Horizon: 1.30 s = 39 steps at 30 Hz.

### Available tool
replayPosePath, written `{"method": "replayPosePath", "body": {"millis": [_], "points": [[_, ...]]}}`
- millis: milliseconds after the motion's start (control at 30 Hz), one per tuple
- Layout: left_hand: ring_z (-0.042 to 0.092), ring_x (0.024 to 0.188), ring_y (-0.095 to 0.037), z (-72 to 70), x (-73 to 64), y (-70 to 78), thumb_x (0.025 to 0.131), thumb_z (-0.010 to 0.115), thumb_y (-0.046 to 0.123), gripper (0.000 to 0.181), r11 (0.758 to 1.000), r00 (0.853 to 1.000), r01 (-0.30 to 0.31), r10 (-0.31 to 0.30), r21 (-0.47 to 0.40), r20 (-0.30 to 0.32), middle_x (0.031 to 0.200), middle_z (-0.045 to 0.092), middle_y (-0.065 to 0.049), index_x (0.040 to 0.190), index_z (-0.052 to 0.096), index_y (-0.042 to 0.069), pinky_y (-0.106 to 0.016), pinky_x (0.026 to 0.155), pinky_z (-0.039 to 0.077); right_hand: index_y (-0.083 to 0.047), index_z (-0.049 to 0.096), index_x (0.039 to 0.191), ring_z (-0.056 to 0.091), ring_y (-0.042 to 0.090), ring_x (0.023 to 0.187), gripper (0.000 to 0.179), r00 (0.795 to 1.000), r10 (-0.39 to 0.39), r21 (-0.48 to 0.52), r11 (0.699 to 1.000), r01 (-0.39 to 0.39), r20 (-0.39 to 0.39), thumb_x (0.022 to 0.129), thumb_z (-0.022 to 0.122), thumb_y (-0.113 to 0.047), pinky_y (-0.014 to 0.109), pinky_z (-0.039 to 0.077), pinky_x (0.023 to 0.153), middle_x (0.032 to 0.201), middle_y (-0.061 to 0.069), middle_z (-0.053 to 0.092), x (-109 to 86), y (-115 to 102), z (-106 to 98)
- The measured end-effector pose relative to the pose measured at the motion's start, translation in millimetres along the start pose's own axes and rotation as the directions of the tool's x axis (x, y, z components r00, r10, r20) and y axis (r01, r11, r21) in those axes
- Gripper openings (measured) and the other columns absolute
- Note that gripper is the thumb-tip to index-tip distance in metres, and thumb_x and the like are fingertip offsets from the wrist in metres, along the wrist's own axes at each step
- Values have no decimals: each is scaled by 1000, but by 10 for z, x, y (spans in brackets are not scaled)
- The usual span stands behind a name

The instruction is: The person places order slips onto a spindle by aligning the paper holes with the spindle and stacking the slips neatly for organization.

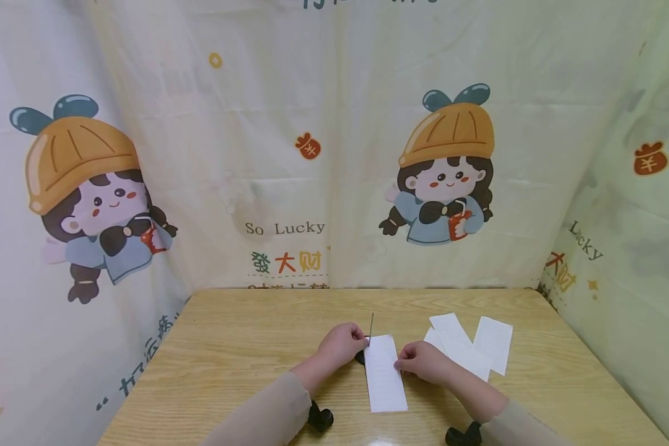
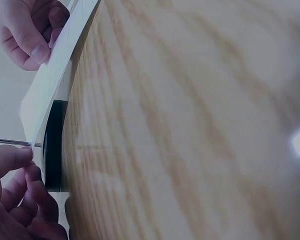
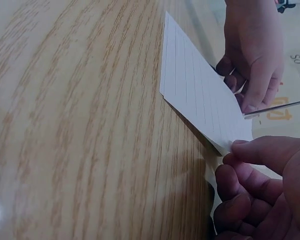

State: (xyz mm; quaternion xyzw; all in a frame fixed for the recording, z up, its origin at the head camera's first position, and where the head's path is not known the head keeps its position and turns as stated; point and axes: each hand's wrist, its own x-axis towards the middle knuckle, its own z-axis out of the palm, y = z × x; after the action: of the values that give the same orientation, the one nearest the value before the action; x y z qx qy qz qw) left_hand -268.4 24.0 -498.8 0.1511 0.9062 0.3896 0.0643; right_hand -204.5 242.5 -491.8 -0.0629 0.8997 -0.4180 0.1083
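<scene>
A narrow white sheet of lined paper (image 1: 386, 378) is held between both hands over the table. My left hand (image 1: 342, 344) pinches its upper left corner, right beside a thin metal spike (image 1: 372, 325) that points upward. With thumb and fingertips, my right hand (image 1: 424, 361) pinches the paper's right edge. The spike's round black base (image 2: 53, 145) stands on the table, partly covered by the paper in the head view. In the right wrist view the lined paper (image 3: 195, 85) slants above the wood, and the spike (image 3: 277, 107) shows by the left thumb.
Several more white paper slips (image 1: 463, 350) lie overlapping to the right of my right hand. The wooden table (image 1: 245, 334) meets a printed cloth backdrop (image 1: 357, 186) at its back and sides. Black pieces (image 1: 319, 418) sit at the sleeves near both wrists.
</scene>
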Motion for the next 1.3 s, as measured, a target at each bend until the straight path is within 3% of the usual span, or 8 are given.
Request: {"method": "replayPosePath", "body": {"millis": [533, 1000, 1300], "points": [[50, 67, -13, 21, 25, -24, 88, 75, 24, 16, 999, 1000, 13, -14, 33, 15, 76, 55, 4, 89, 62, 16, -29, 62, 41, -10, 63, 75, 47, 13, 60, 19, 1000, 15, -61, 998, -15, -5, 90, 73, -18, 27, 38, 55, 66, -1, 57, 2, -32, 22], [51, 68, -13, 6, -17, -59, 89, 74, 28, 16, 999, 999, 43, -43, 16, 28, 79, 57, 5, 95, 63, 18, -31, 63, 41, -10, 61, 73, 48, 14, 60, 22, 998, 24, -97, 995, -30, -59, 88, 74, -20, 27, 37, 56, 63, -1, 56, -21, -3, 32], [51, 65, -14, -102, -69, -111, 89, 74, 29, 24, 1000, 997, 21, -20, -2, 74, 77, 56, 3, 106, 64, 15, -31, 61, 40, -10, 62, 76, 47, 14, 60, 20, 995, -7, -92, 996, -2, -103, 90, 72, -21, 28, 38, 55, 65, -1, 55, -57, 38, -64]]}}
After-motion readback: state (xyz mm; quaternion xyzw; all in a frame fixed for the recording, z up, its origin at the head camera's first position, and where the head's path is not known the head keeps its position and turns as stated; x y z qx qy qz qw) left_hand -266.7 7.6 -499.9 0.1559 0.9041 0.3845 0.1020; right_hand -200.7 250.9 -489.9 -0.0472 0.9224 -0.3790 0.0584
